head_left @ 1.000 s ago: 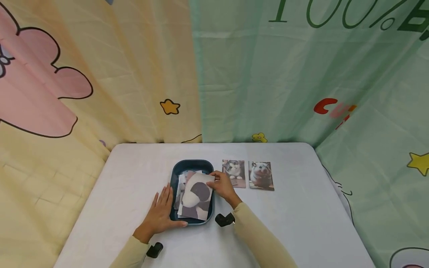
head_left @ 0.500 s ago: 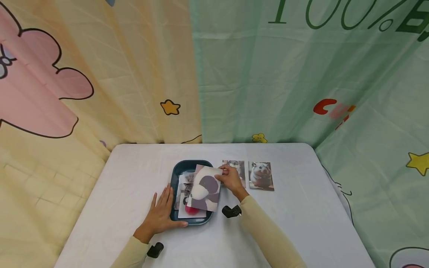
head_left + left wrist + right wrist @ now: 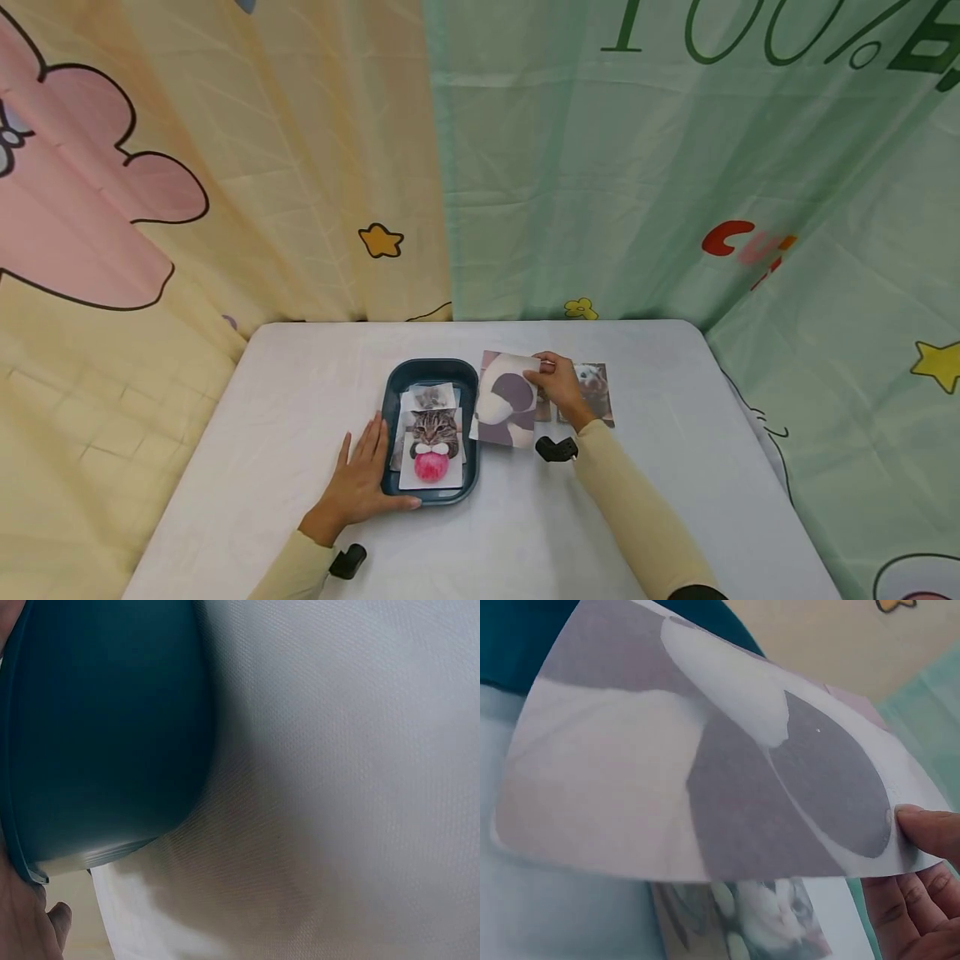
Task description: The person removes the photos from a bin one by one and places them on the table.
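My right hand [image 3: 558,383] pinches the upper right corner of a picture card [image 3: 506,400] printed with pale and purple-grey shapes, thumb on its face and fingers behind. This card is just right of a dark blue tray [image 3: 431,364]. In the right wrist view it bends slightly, overlapping a kitten card [image 3: 772,919] on the table. My left hand [image 3: 356,479] rests against the tray's left side, fingers straight, thumb along the near edge. On top of the stack inside the tray lies a tabby cat card [image 3: 432,437] with a pink ball.
A hamster card [image 3: 596,387], partly hidden by my right hand, lies right of the kitten card. White cloth covers the table [image 3: 300,400]. Printed curtains [image 3: 570,183] hang behind and at both sides.
My right hand has lifted the pale and purple-grey card out of the tray and moved it right, uncovering the tabby cat card. My left hand has stayed at the tray.
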### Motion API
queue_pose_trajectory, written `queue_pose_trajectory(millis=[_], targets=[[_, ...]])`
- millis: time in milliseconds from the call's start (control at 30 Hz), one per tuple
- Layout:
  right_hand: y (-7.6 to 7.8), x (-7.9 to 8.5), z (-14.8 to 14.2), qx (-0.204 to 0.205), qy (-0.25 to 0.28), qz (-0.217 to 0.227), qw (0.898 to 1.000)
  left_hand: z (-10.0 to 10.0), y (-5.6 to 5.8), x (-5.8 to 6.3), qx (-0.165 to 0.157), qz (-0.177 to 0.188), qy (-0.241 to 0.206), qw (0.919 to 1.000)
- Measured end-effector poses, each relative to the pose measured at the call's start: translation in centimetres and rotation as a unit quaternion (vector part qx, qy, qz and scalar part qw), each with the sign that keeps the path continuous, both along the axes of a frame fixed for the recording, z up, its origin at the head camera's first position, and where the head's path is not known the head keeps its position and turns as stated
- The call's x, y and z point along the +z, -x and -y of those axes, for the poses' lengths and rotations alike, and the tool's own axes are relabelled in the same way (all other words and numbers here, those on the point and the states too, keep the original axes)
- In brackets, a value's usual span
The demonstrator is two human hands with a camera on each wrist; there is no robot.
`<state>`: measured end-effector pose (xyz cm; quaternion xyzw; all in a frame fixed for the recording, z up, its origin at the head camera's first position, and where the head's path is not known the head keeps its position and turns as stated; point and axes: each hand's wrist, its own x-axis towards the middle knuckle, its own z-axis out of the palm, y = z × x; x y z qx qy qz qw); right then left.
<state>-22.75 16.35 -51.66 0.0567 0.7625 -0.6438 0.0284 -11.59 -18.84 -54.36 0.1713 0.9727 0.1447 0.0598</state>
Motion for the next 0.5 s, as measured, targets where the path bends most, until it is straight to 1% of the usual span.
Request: queue_pose_trajectory(millis=[100, 267, 333, 500], targets=[[0.2, 0.0, -1.6, -0.014, 0.008, 0.005, 1.0, 0.0, 0.0, 0.0, 0.0, 0.001, -0.001, 1.0], [0.6, 0.0, -4.9, -0.043, 0.019, 0.037, 0.998, 0.0, -0.1, 0.1, 0.001, 0.003, 0.003, 1.0], [0.6, 0.0, -6.3, -0.061, 0.014, 0.052, 0.997, 0.0, -0.1, 0.1, 0.0, 0.001, 0.001, 1.0], [0.3, -0.5, -10.5, -0.105, 0.008, 0.066, 0.992, 0.0, 0.0, 0.1, 0.0, -0.002, 0.002, 1.0]])
